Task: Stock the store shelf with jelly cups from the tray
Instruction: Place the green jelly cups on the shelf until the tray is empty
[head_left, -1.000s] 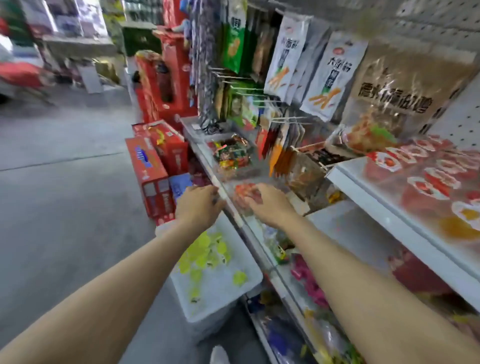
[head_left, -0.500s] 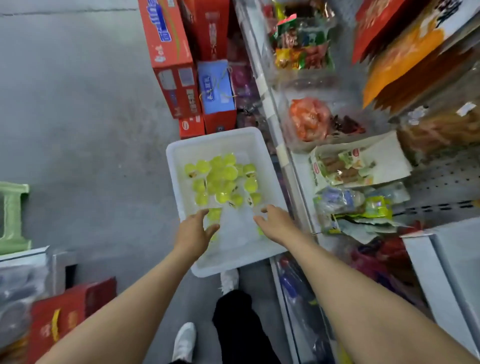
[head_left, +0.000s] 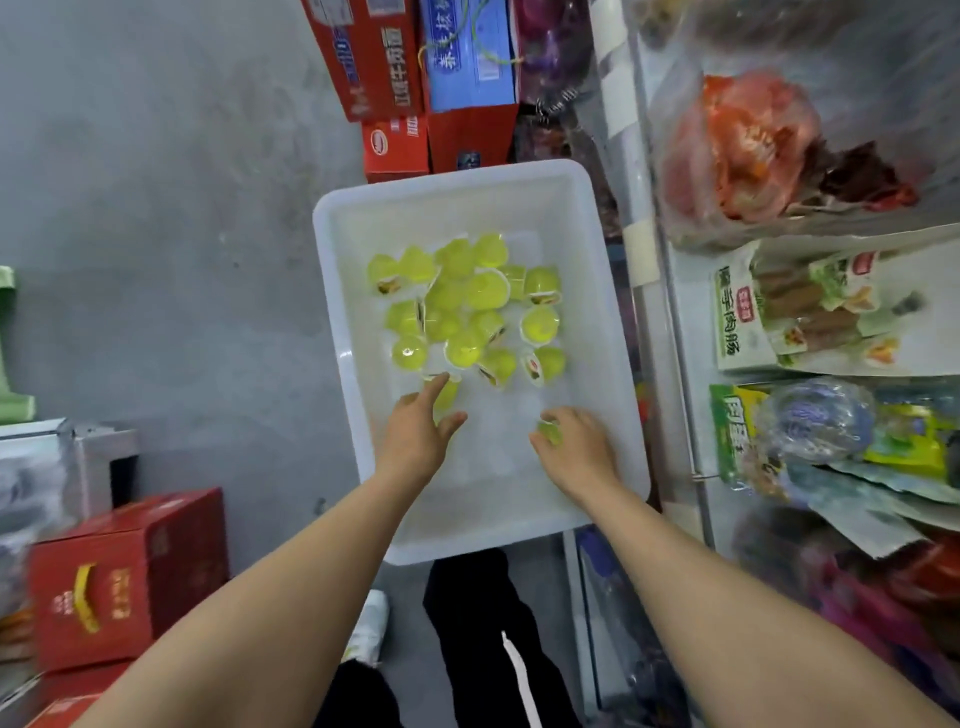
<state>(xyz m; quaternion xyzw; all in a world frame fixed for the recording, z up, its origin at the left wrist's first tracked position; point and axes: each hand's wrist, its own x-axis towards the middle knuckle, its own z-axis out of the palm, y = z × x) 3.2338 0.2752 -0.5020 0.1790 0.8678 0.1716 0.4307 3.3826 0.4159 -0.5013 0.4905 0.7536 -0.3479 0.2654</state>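
Observation:
A white plastic tray (head_left: 602, 332) stands on the floor beside the store shelf (head_left: 654, 322). Several yellow-green jelly cups (head_left: 467, 306) lie heaped in its far half. My left hand (head_left: 415, 436) reaches into the tray with fingers spread, its fingertips at a jelly cup (head_left: 447, 395) on the near edge of the heap. My right hand (head_left: 576, 447) is lower right in the tray, its fingers curled round a single jelly cup (head_left: 549, 432).
Red and blue cartons (head_left: 415, 67) stand on the floor beyond the tray. More red cartons (head_left: 124, 571) sit at lower left. The shelf on the right holds bagged snacks (head_left: 748, 145) and green packets (head_left: 810, 312). My legs and a shoe (head_left: 371, 629) are below the tray.
My view dropped from the shelf to the tray. Both hands came down from the shelf into the tray; the right hand now grips a cup and the left reaches the heap.

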